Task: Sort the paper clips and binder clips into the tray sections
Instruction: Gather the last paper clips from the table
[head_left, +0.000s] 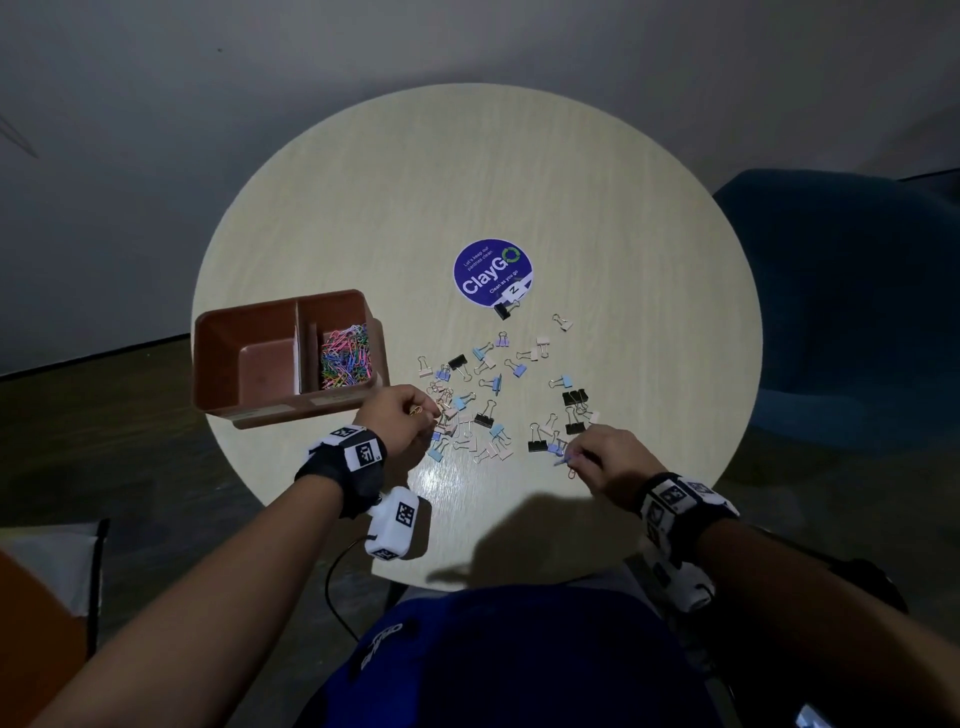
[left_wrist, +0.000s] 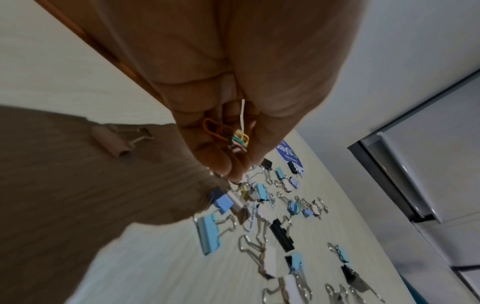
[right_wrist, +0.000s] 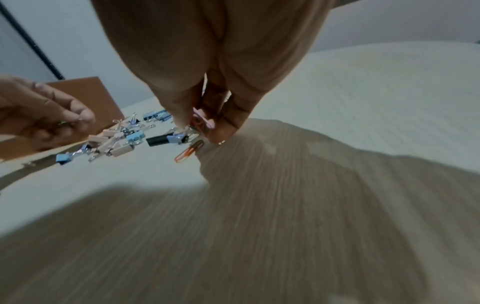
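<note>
A brown two-section tray (head_left: 249, 410) stands at the table's left; its right section holds coloured paper clips (head_left: 345, 358), its left section looks bare. Binder clips (head_left: 488, 387) in black, blue, pink and lilac lie scattered mid-table. My left hand (head_left: 410, 415) sits at the pile's left edge, its fingers curled round a bunch of coloured paper clips (left_wrist: 235, 136). My right hand (head_left: 597, 449) is at the pile's near right edge and pinches a pink paper clip (right_wrist: 205, 120). An orange paper clip (right_wrist: 189, 153) lies on the table just below those fingertips.
A round blue ClayGo sticker (head_left: 492, 273) marks the middle of the round wooden table (head_left: 623, 249). A blue chair (head_left: 852, 291) stands to the right. A white sensor box (head_left: 397, 522) hangs under my left wrist near the table's near edge.
</note>
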